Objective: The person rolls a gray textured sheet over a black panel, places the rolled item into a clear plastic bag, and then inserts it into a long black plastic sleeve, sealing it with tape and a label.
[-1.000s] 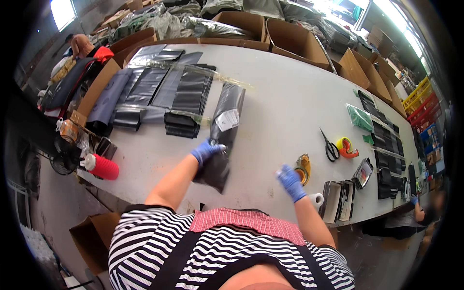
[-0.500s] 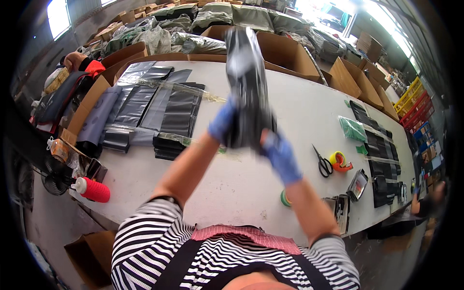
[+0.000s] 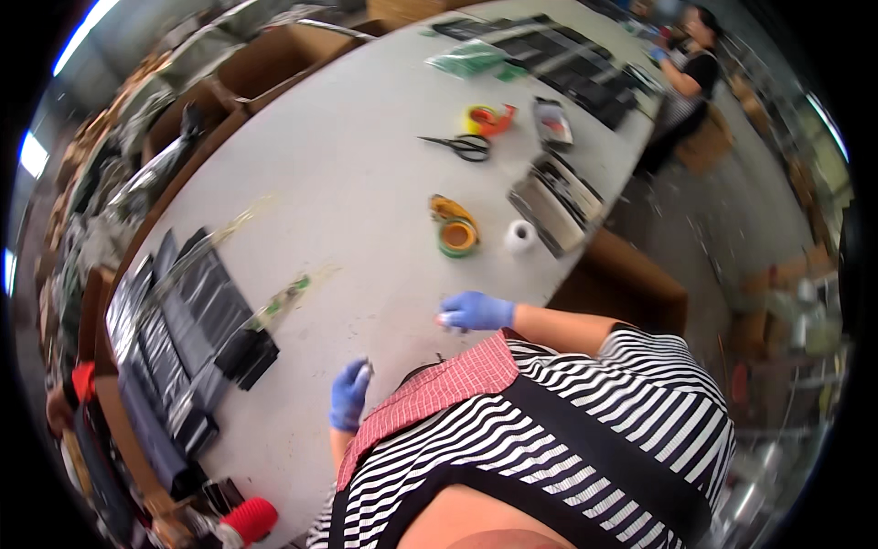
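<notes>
My left hand (image 3: pixel 347 395), in a blue glove, hovers near the table's front edge beside the red checked apron top (image 3: pixel 448 375). Its fingers curl together around a pale tip; anything inside is hidden. My right hand (image 3: pixel 477 311), also gloved in blue, is over the table with its fingers drawn in and a pale spot at their tips. I cannot make out what it holds, if anything. Nearest to it are a white roll (image 3: pixel 520 236) and a green tape roll (image 3: pixel 457 237) in a yellow dispenser. Flat dark plastic bags (image 3: pixel 215 284) lie in stacks at the left.
Scissors (image 3: pixel 471 147), an orange tape dispenser (image 3: pixel 494 121) and a grey tray of tools (image 3: pixel 556 203) lie on the white table (image 3: pixel 311 165). More black bags (image 3: pixel 558 59) are at the far end, near a person (image 3: pixel 690 78). A red bottle (image 3: pixel 249 522) stands lower left. Cardboard boxes (image 3: pixel 274 59) line the far edge.
The black plastic bundle held in both hands is out of view. My hands have dropped apart and drawn back toward my body. The view has swung to the right and tilted.
</notes>
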`<state>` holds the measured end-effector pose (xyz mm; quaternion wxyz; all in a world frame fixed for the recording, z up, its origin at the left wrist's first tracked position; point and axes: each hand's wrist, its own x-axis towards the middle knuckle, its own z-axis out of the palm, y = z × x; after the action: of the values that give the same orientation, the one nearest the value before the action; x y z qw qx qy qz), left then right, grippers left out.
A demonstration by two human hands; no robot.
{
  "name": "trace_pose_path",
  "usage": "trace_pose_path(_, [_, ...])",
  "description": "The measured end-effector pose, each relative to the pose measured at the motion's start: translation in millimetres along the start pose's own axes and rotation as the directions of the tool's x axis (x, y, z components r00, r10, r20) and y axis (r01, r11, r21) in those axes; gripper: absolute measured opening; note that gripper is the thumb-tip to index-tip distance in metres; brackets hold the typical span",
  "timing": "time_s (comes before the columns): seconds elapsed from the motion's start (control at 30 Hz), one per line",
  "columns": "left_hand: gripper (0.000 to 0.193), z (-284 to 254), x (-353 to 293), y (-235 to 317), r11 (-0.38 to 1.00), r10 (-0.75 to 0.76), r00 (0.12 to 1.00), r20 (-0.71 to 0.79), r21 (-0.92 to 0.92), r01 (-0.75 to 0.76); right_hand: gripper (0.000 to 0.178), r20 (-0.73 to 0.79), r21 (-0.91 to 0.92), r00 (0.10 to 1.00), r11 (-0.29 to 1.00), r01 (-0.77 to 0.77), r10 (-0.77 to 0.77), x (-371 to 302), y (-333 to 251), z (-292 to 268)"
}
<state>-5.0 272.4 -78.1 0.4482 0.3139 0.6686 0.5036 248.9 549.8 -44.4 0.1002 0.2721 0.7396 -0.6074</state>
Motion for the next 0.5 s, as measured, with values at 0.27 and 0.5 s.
trace_pose_path(0.27, [0.032, 52.4, 53.8, 22.3, 0.997, -0.049, 0.962, 0.268, 0.064, 0.033, 0.025, -0.510, 0.130, 0.669, 0.817, -0.562, 0.541, -263.0, 173.2, 70.1])
trace_pose_path(0.5, [0.035, 209.6, 124.5, 76.6, 0.934, 0.143, 0.875, 0.462, 0.230, -0.274, 0.031, -0.572, 0.370, 0.697, 0.894, -0.251, 0.432, -258.3, 201.8, 99.7])
